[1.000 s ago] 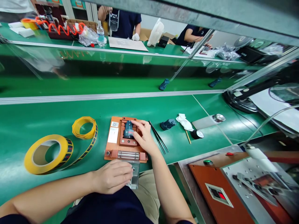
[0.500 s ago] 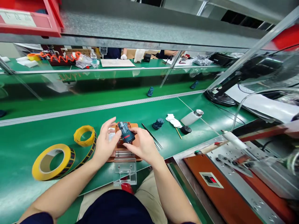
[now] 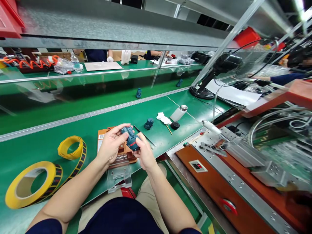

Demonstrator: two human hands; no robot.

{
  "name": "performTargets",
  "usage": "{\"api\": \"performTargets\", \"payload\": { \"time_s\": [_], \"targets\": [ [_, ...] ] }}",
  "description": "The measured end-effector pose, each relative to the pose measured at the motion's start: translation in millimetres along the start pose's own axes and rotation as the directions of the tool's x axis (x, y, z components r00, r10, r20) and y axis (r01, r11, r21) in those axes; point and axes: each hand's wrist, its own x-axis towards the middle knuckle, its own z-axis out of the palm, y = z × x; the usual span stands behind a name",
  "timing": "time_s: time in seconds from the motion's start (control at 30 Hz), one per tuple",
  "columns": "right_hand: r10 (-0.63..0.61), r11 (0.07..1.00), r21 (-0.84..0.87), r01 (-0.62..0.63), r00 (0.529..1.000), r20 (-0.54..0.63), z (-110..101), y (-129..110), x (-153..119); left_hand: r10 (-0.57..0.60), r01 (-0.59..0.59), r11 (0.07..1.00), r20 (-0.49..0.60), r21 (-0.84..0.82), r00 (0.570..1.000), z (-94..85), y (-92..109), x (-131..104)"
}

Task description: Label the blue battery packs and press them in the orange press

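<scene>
A dark blue plastic housing with red lettering (image 3: 131, 140) is held between both hands, raised over an orange-brown fixture (image 3: 101, 132) with a hinged clear plastic flap (image 3: 119, 179). My left hand (image 3: 112, 143) grips its upper left end, thumb on top. Fingers of my right hand (image 3: 145, 152) close around its lower right end. Beyond them, a second blue housing (image 3: 149, 123) rests on the green bench. Thin dark rods, perhaps tweezers (image 3: 143, 136), lie just right of the fixture, partly hidden by my right hand.
A yellow label roll (image 3: 14, 185) lies at left, its strip leading to a smaller coil (image 3: 70, 148). Right of the hands are a white bottle (image 3: 178, 113), a crumpled tissue (image 3: 163, 118) and a black cap (image 3: 175, 125). A pneumatic machine (image 3: 234, 152) stands right; a metal shelf (image 3: 109, 26) hangs overhead.
The view has turned to the right. Both hands have lifted the housing off the fixture and tilted it, and my left hand has closed on its upper end.
</scene>
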Motion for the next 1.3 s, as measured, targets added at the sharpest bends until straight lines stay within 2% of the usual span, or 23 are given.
{"api": "performTargets", "payload": {
  "time_s": [0.07, 0.17, 0.23, 0.27, 0.33, 0.43, 0.6, 0.73, 0.83, 0.97, 1.03, 1.13, 1.2, 1.3],
  "targets": [
    [0.037, 0.996, 0.087, -0.037, 0.999, 0.003, 3.7, 0.0, 0.8, 0.0, 0.0, 1.0, -0.014, 0.017, 1.0, -1.3, -3.2, 1.9],
    [0.186, 0.948, 0.234, -0.215, 0.973, 0.138, 11.7, 0.2, 0.5, 0.052, -0.047, 0.994, -0.051, 0.095, 0.997, -4.1, -6.9, 4.5],
    [0.276, 0.916, 0.231, -0.328, 0.933, 0.232, 18.3, 2.7, -1.8, 0.105, -0.087, 0.982, -0.103, 0.167, 0.989, -5.2, -6.9, 5.4],
    [0.288, 0.922, 0.195, -0.335, 0.929, 0.233, 21.3, 4.8, -3.5, 0.125, -0.095, 0.972, -0.132, 0.213, 0.983, -5.6, -6.0, 5.6],
    [0.25, 0.96, 0.083, -0.266, 0.953, 0.169, 25.5, 9.1, -7.8, 0.158, -0.094, 0.941, -0.175, 0.326, 0.972, -6.0, -2.6, 5.1],
    [0.14, 0.983, -0.137, -0.125, 0.984, 0.106, 25.3, 13.0, -13.2, 0.235, -0.116, 0.848, -0.172, 0.517, 0.956, -6.6, 3.9, 3.3],
    [-0.008, 0.912, -0.4, 0.084, 0.982, 0.188, 14.8, 15.9, -10.7, 0.368, -0.199, 0.67, -0.086, 0.715, 0.926, -6.4, 7.1, -0.2],
    [-0.068, 0.877, -0.457, 0.15, 0.979, 0.192, 10.3, 18.5, -5.2, 0.434, -0.256, 0.568, -0.021, 0.782, 0.901, -6.6, 4.5, -0.6],
    [-0.07, 0.878, -0.457, 0.144, 0.982, 0.175, 9.7, 16.0, -5.3, 0.39, -0.233, 0.626, -0.04, 0.744, 0.92, -8.4, 3.7, 2.9],
    [0.019, 0.937, -0.344, 0.061, 0.974, 0.224, 8.3, 12.5, -9.5, 0.273, -0.154, 0.806, -0.128, 0.572, 0.953, -11.4, 2.9, 9.4],
    [0.02, 0.96, -0.278, 0.043, 0.975, 0.22, 7.8, 13.1, -10.8, 0.224, -0.126, 0.874, -0.16, 0.469, 0.961, -12.2, 1.1, 11.6],
    [-0.081, 0.964, -0.24, 0.116, 0.985, 0.151, 7.6, 14.3, -10.9, 0.163, -0.102, 0.934, -0.154, 0.342, 0.974, -12.7, -3.5, 13.5],
    [-0.186, 0.937, -0.281, 0.205, 0.978, 0.092, 6.2, 13.5, -10.1, 0.114, -0.083, 0.968, -0.119, 0.239, 0.986, -12.9, -6.6, 13.9],
    [-0.379, 0.812, -0.47, 0.345, 0.925, 0.025, 0.6, 10.4, -8.9, 0.022, -0.018, 0.997, -0.051, 0.075, 0.998, -12.8, -8.4, 12.3]
  ]
}}
